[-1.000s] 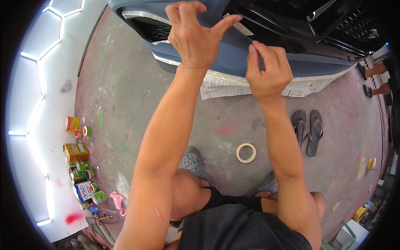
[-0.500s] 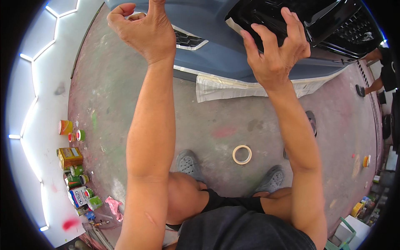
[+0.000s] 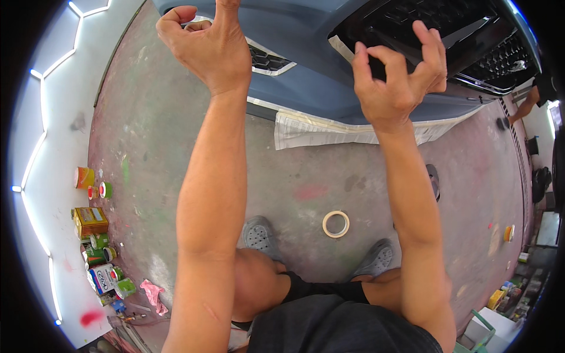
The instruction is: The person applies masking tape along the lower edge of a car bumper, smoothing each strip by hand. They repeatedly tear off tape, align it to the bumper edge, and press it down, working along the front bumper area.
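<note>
My left hand (image 3: 209,53) is raised before a blue-grey car bumper (image 3: 306,26), its fingers curled in and its thumb pointing up past the picture's top edge. What those fingers hold, if anything, is hidden. To the right, my right hand (image 3: 403,82) is held up with fingers bent and spread apart, in front of the black grille (image 3: 453,35); no object shows in it, and I cannot tell if it touches the car. Pale masking tape (image 3: 340,48) edges the grille opening. Printed masking paper (image 3: 318,134) hangs taped along the bumper's lower edge.
A roll of masking tape (image 3: 325,224) lies on the floor before my feet. Several paint cans (image 3: 91,222) and a pink cloth (image 3: 154,296) line the left wall. A sandal (image 3: 434,181) sits beyond my right arm. Another person's leg (image 3: 525,106) shows at far right.
The view has shifted slightly, with both hands appearing a little lower and further right. My right fingers have bent a bit more. The other person at far right has shifted position.
</note>
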The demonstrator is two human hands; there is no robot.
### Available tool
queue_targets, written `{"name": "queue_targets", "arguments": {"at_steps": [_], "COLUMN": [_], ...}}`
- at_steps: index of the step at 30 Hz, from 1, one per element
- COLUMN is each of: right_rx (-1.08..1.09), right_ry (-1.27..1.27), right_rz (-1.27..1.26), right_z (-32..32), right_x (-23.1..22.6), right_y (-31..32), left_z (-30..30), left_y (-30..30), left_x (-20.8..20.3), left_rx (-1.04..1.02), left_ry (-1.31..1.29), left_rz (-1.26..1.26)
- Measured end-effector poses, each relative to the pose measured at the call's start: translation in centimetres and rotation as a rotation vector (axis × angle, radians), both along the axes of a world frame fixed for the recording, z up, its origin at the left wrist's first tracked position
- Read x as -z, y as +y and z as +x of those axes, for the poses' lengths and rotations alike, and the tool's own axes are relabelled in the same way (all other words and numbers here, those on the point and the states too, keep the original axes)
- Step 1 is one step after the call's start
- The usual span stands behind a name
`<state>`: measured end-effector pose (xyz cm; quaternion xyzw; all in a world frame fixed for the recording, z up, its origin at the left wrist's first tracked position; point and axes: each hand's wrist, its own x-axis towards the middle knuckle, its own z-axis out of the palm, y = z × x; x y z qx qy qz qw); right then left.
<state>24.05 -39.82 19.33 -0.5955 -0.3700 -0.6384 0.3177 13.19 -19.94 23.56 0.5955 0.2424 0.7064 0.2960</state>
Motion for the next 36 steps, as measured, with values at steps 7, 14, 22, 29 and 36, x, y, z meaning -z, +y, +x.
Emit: {"name": "queue_targets", "arguments": {"at_steps": [7, 14, 22, 29, 36], "right_rx": [-0.063, 0.061, -0.061, -0.014, 0.023], "right_ry": [0.019, 0.069, 0.037, 0.116, 0.199], "right_rz": [-0.038, -0.044, -0.056, -0.145, -0.191], "right_z": [-0.5, -0.4, -1.1, -1.6, -2.6], "right_x": [0.5, -1.1, -0.3, -0.9, -1.5], "right_y": [0.7, -0.3, 1.3, 1.5, 1.8], "left_z": [-0.2, -0.6, 0.2, -1.1, -0.6], "left_y": [-0.5, -0.9, 0.3, 0.1, -0.1], "left_x": [-0.7, -1.3, -1.0, -1.5, -0.9], "left_rx": [0.024, 0.058, -0.025, 0.068, 0.019], "left_ry": [0.019, 0.014, -0.060, -0.012, -0.001], "left_rz": [-0.035, -0.126, -0.016, -0.142, -0.116]}}
